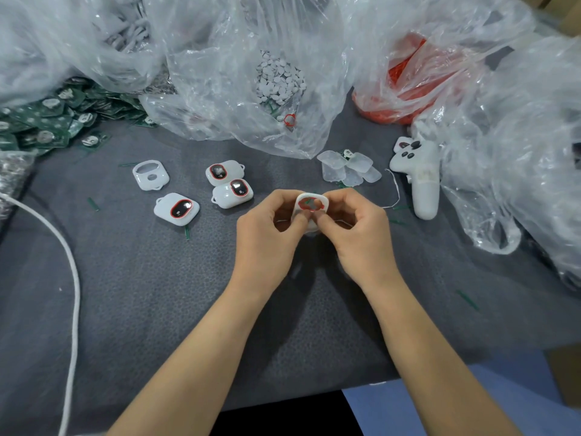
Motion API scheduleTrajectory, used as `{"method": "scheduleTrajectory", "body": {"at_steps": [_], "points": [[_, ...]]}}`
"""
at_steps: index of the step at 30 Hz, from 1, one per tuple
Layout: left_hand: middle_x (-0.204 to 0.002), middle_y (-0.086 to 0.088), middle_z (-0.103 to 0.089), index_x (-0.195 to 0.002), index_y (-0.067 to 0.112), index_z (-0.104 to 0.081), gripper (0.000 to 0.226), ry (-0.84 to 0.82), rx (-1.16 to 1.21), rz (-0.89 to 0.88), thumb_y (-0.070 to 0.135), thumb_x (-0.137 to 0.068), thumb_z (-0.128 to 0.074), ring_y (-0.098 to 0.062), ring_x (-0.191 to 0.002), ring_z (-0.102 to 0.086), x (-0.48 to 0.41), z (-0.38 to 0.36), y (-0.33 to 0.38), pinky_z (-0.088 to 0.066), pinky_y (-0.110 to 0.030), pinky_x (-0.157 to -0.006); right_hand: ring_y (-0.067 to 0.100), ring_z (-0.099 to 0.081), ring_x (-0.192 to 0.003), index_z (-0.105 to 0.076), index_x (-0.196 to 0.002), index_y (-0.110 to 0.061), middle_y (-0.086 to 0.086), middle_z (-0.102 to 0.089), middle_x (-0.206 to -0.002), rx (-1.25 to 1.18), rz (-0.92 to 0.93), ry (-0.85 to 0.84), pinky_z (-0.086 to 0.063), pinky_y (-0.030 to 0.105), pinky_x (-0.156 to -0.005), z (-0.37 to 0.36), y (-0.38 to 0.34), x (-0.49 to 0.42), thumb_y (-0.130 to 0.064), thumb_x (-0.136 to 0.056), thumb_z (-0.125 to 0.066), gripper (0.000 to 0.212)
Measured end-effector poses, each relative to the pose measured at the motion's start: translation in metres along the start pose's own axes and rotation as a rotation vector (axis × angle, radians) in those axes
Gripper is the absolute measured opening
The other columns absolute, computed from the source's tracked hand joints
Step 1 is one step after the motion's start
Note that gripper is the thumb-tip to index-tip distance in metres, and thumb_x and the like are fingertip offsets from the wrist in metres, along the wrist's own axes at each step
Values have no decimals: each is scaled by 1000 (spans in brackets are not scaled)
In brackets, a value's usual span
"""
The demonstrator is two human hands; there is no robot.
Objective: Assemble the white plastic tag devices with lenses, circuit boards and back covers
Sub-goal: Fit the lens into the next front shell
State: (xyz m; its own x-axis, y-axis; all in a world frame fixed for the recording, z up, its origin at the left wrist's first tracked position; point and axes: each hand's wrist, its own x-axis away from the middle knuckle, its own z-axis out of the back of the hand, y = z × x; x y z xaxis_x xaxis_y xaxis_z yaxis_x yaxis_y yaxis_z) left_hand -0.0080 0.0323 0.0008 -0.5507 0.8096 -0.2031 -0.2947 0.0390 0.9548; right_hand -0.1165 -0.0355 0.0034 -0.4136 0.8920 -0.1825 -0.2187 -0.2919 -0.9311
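White tag shell point(311, 205) with a red-ringed lens is held up over the desk point(157, 294), pinched between curled fingers point(284, 198) of left hand point(267, 237) and right hand point(358, 237). 3 lens-fitted tags point(232, 192) are laid nearby, to its left.

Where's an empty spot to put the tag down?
Bare grey mat lies between the white cable and the left hand, and again right of the right hand, below the white controller. It is crowded farther back, around the finished tags, clear covers and plastic bags.
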Motion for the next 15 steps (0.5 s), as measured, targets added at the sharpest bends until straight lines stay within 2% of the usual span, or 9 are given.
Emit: {"method": "scheduleTrajectory", "body": {"at_steps": [2, 4, 10, 15], "points": [[-87, 11, -71, -98, 17, -70, 16, -1, 3, 0, 6, -87, -66, -3, -83, -66, 0, 0, 0, -50, -18, -79, 12, -68, -78, -70, -92, -9, 1, -72, -85, 2, 8, -9, -55, 25, -77, 1, 0, 0, -2, -82, -71, 12], [-85, 14, -70, -97, 18, -69, 19, 15, 2, -8, 2, -87, -65, 1, -81, -65, 0, 0, 0, -48, -13, -76, 11, -69, -77, -70, -91, -13, -1, -72, -83, -18, -10, -25, -55, 24, -75, 0, 1, 0, -4, -82, -71, 12], [-82, 14, -70, -94, 18, -69, 16, 37, 1, -36, 5, -86, -68, 3, -78, -65, 3, -3, -1, -46, -8, -73, 7, -69, -73, -69, -82, -23, -5, -72, -77, -37, -48, -43, -55, 21, -72, 4, 1, -2, -7, -82, -73, 17], [-88, 8, -71, -94, 14, -70, 17, 4, 46, -83, 0, -86, -66, -5, -87, -66, -2, -1, -1, -52, -23, -81, 7, -64, -72, -70, -86, -17, -3, -71, -82, -150, -45, -33, -53, 23, -67, 3, 0, -1, -6, -84, -70, 11]]}}
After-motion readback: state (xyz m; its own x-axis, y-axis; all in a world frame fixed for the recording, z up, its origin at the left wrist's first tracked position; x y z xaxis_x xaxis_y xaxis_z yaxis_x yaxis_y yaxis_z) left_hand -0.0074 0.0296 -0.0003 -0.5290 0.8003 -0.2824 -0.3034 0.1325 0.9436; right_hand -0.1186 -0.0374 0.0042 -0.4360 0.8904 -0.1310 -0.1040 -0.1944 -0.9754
